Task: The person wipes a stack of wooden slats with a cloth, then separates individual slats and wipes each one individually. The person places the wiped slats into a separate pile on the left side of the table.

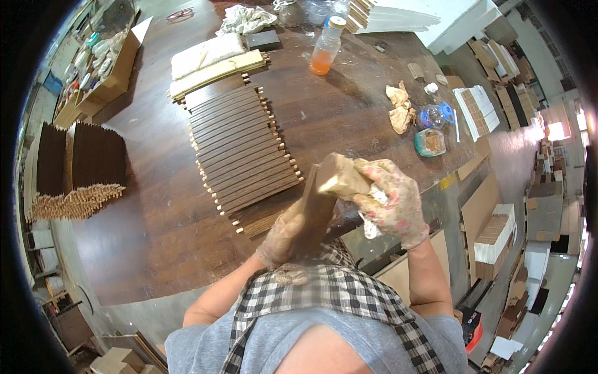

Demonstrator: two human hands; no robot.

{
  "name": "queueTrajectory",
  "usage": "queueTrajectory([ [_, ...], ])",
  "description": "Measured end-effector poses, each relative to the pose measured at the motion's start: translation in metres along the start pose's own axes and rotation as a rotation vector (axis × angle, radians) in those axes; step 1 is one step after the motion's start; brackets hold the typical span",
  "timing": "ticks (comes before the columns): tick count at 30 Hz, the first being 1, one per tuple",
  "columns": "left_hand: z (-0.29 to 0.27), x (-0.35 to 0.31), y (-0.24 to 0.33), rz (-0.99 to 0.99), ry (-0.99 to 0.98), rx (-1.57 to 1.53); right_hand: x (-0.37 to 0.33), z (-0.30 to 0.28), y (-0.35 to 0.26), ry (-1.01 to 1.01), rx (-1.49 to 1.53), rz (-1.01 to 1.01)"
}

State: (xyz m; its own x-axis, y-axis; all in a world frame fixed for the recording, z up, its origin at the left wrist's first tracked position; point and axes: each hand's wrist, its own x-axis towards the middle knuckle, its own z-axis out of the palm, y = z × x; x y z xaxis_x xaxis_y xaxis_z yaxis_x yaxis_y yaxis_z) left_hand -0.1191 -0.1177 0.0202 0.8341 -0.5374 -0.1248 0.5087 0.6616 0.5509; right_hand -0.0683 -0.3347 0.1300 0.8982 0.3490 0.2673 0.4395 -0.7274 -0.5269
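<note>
My gloved left hand (281, 240) grips a dark brown wooden slat (314, 209), tilted up close to my apron and somewhat blurred. In my right hand (398, 202), in a floral-patterned glove, is a pale block (342, 178) with a brownish top, pressed at or very near the slat's upper end. A crumpled white cloth (370, 227) is also bunched in that hand. To the left of the slat, a row of dark brown slats (243, 146) with pale dowel pegs at their ends lies side by side on the brown table (156, 249).
Stacked dark slats (93, 156) stand at the table's left. A folded white cloth (208, 55) lies behind the row. Farther back stands a bottle of orange liquid (325, 50). Crumpled brown paper (400, 109), a blue-capped jar (434, 116) and a green-tinted jar (430, 143) sit right.
</note>
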Motion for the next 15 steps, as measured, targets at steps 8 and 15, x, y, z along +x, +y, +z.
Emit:
queueTrajectory([
  [8, -0.025, 0.002, -0.011, -0.091, -0.041, 0.047, -0.013, -0.007, 0.003, 0.008, -0.077, 0.099],
  [15, -0.040, 0.009, -0.018, -0.167, -0.195, -0.169, -0.025, -0.018, 0.020, -0.073, -0.255, 0.151],
])
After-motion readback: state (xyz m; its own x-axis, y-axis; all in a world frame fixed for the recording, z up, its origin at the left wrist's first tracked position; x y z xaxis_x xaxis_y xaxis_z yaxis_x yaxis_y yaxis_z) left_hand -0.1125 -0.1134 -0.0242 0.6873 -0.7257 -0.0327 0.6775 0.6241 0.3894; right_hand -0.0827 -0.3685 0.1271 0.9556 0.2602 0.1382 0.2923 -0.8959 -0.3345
